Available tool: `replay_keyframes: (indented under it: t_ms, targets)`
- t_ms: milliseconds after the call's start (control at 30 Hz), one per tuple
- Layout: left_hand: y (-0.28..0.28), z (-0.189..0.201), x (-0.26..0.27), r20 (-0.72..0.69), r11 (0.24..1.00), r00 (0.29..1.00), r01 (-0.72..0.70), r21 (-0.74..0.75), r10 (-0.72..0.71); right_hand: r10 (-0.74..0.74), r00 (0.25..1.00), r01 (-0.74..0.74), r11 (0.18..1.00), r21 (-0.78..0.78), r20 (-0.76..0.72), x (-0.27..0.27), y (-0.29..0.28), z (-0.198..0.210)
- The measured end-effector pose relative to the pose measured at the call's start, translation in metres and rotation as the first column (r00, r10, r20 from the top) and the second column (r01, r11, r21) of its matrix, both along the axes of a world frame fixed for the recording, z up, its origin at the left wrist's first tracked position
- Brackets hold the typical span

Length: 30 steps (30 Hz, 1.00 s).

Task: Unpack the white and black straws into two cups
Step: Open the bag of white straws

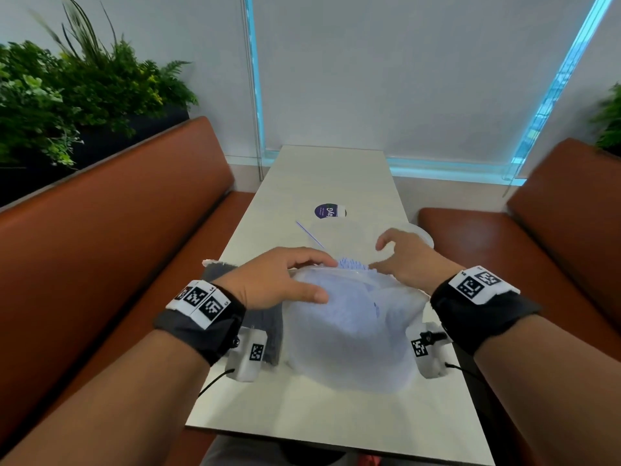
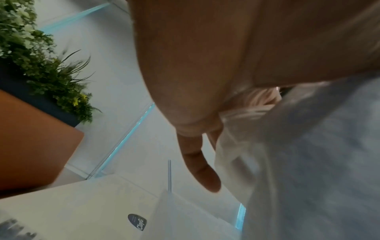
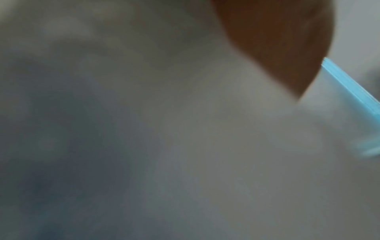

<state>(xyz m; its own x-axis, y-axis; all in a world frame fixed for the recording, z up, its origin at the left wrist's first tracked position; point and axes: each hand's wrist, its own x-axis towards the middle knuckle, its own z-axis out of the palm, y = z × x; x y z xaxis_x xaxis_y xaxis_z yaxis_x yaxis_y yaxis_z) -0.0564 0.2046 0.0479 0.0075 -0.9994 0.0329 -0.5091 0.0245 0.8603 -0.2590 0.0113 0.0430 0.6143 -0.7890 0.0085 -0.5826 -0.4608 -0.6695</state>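
Observation:
A big clear bag of white straws [image 1: 349, 334] lies on the table [image 1: 322, 415] in front of me. Straw tips [image 1: 353, 264] poke from its far mouth. My left hand [image 1: 322, 279] grips the bag near the mouth, thumb on top and fingers curled over the edge. My right hand [image 1: 375, 256] sits at the right of the mouth, thumb by the straw tips, fingers arched and apart. A dark pack of black straws [image 1: 268, 331] lies under my left wrist. Two clear cups [image 1: 336, 233] [image 1: 420, 233] stand just beyond. The left wrist view shows one of my fingers [image 2: 203, 170] beside the bag [image 2: 308, 162].
A single thin straw [image 1: 309, 234] lies left of the cups. A round purple sticker [image 1: 327, 210] sits farther back. Orange bench seats [image 1: 117, 230] [image 1: 554, 230] flank the narrow table, with plants [image 1: 67, 95] behind the left one. The right wrist view is a blur of bag plastic [image 3: 144, 129].

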Motion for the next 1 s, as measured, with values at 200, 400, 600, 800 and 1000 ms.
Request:
replay_keyframes:
  t_ms: [200, 400, 600, 800, 1000]
  targets:
    - [-0.012, -0.004, -0.003, 0.007, 0.937, 0.954, -0.294, -0.187, 0.301, 0.343, 0.908, -0.364, 0.930, 0.047, 0.239, -0.027, 0.028, 0.031]
    - [-0.021, 0.005, -0.011, 0.218, 0.886, 0.882, -0.342, -0.313, 0.418, 0.316, 0.937, -0.338, 0.928, -0.156, -0.148, -0.038, 0.025, 0.034]
    - [-0.003, 0.025, -0.002, 0.315, 0.984, 0.939, -0.098, -0.151, 0.141, 0.263, 0.955, -0.298, 0.869, -0.394, -0.140, -0.034, 0.025, 0.018]
    - [0.006, 0.035, 0.005, 0.345, 0.999, 0.938, -0.029, -0.035, 0.039, 0.245, 0.967, -0.241, 0.779, -0.579, -0.072, -0.032, 0.035, 0.008]
    - [-0.003, 0.026, 0.001, 0.570, 0.979, 0.808, -0.041, -0.199, 0.149, 0.250, 0.966, -0.246, 0.825, -0.508, -0.063, -0.039, 0.038, 0.011]
